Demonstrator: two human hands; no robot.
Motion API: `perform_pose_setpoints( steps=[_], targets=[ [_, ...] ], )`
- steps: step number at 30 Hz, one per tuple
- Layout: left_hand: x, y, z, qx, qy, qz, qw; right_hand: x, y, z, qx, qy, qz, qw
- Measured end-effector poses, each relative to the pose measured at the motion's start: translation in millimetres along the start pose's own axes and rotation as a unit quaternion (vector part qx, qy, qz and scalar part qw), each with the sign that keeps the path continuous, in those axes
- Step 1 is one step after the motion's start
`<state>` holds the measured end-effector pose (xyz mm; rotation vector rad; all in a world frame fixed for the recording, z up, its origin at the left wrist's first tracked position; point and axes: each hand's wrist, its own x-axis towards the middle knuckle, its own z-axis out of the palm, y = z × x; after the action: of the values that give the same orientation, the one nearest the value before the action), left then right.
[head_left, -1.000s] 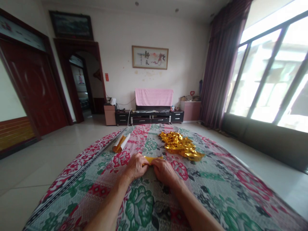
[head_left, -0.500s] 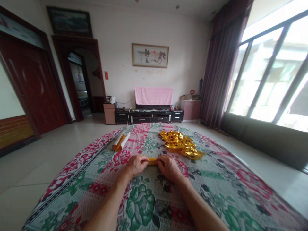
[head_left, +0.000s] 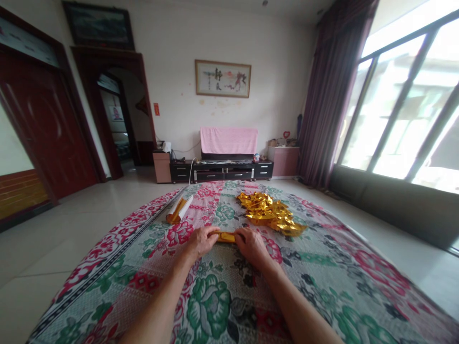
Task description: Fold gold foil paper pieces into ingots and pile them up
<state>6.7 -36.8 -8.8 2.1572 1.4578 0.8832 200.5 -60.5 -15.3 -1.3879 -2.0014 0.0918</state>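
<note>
A narrow folded piece of gold foil paper stretches between my two hands, just above the flowered tablecloth. My left hand pinches its left end between thumb and fingers. At the right end, my right hand grips it the same way, fingers curled. The paper's ends are hidden in my fingers. Beyond my right hand lies a heap of folded gold foil pieces with pointed tips. Past my left hand rests a curled stack of gold foil sheets with a white outer side.
The cloth covers a round table. Past its far edge stands a low black TV cabinet with a pink towel over the TV. A dark red door is at the left; a purple curtain and windows are at the right.
The gold paper between my hands shows a wider, shinier face with a raised fold, where before it looked like a smooth narrow strip. My left hand has shifted slightly left. The heap is unchanged.
</note>
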Motion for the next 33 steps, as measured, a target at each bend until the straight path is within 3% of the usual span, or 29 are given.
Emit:
perform_pose_setpoints(
  steps=[6, 13, 22, 33],
  targets=[
    [6, 3, 2.9, 0.096, -0.011, -0.014, 0.995, 0, -1, -1, -0.02, 0.002, 0.016, 1.0],
    [5, 5, 11.1, 0.193, 0.021, -0.009, 0.981, 3, 0, 0, -0.045, 0.001, 0.027, 0.999],
    [3, 8, 9.7, 0.211, 0.028, -0.004, 0.977, 3, -4, -1, -0.102, -0.009, 0.062, 0.993],
    [0, 12, 9.5, 0.244, 0.031, 0.017, 0.969, 2, 0, 0, -0.093, -0.003, 0.047, 0.995]
  ],
)
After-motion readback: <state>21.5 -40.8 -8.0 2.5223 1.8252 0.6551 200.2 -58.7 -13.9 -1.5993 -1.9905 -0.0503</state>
